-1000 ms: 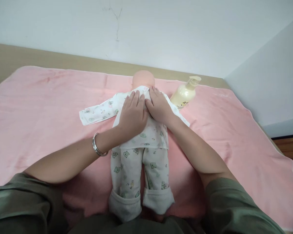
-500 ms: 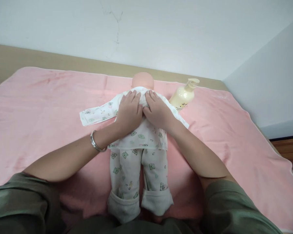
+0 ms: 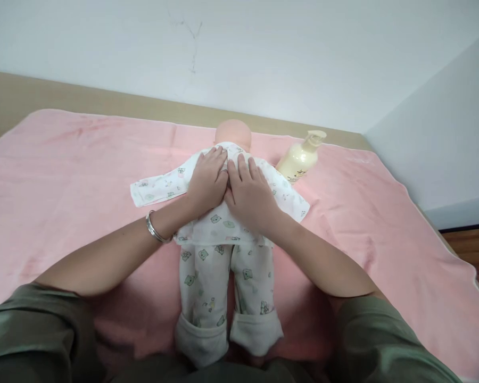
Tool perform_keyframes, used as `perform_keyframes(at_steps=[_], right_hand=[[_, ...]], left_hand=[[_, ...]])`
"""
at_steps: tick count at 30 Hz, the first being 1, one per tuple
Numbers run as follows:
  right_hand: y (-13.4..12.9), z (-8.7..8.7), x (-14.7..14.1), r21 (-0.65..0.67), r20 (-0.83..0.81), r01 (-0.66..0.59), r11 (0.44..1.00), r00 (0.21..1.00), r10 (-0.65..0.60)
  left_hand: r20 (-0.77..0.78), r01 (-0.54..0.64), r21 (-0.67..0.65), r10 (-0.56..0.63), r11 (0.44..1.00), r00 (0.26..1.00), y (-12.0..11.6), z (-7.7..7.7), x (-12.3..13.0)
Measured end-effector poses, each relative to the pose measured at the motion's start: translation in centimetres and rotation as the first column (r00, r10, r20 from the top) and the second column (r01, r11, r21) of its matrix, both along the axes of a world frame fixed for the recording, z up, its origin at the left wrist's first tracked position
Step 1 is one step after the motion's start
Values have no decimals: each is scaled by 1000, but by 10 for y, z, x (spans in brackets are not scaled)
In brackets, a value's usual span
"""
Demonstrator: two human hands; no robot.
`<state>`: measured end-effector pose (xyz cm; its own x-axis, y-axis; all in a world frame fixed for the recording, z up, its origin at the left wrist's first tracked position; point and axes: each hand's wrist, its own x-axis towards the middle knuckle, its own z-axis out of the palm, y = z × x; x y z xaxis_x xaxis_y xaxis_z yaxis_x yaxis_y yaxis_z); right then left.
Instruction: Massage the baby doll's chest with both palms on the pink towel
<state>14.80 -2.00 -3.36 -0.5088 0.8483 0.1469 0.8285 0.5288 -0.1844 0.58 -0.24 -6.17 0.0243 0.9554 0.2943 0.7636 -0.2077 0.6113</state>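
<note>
A baby doll [image 3: 233, 133] lies face down on a pink blanket [image 3: 83, 154], its head toward the wall and its legs toward me. It wears a white printed top [image 3: 223, 226] and matching trousers [image 3: 211, 276] with turned-up cuffs. My left hand [image 3: 207, 181] rests flat on the left of the doll's upper back, fingers stretched out. Beside it, my right hand [image 3: 252, 194] lies on the right of the back with fingers slightly spread. The thumbs are close together at the middle, and neither hand grips anything.
A cream pump bottle [image 3: 301, 157] leans or lies beside the doll's right-hand sleeve, its pump toward the far right. Behind the blanket runs a wooden edge [image 3: 104, 98] against a white wall [image 3: 263, 58]. Brown wood [image 3: 471, 244] shows at the far right.
My right hand has slid a little down the doll's back, toward me and slightly left. My left hand has shifted slightly left. Both remain on the top.
</note>
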Motion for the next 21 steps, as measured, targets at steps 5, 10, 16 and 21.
perform_keyframes(at_steps=[5,10,16,21], right_hand=[[27,-7,5,-131,-139,31,991,989,-49],[44,-10,9,-142,-200,36,989,978,-64],[43,-7,9,-89,-175,119,989,976,-133],[-5,-5,-1,34,-59,26,999,998,-24]], left_hand=[[-56,-21,98,27,995,998,-9,-6,6],[-59,-35,136,43,990,997,-16,-8,10],[40,-57,69,54,996,998,-8,-8,6],[156,-132,27,126,991,980,12,-9,-3]])
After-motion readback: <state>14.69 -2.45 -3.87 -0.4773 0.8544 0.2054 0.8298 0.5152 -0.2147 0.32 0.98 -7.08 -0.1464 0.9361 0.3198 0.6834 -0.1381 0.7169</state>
